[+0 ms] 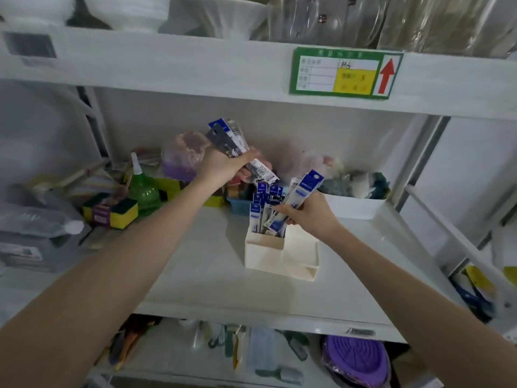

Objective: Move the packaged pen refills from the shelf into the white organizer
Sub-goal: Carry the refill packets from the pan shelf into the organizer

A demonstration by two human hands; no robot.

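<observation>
Loading step: the left hand (223,166) grips a refill bundle (228,138) far back, while the right hand (310,212) pinches refills (303,191) entering the organizer (279,256), which next need seating upright.

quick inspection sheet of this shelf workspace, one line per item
surface: white shelf, middle tier of a white rack.
job's things: white organizer stands on the shelf; its tall left compartment holds upright refill packs; its lower right compartment looks unfilled, partly hidden.
clutter: yellow-green sponges, green bottle, blue basket and bagged goods along the back.
grippers: left hand grips a bunch of packs above the back of the shelf; right hand holds a few packs at the organizer's tall compartment.
cables: nothing seen.
surroundings: green shelf label with a red arrow above; purple round item on the tier below.
</observation>
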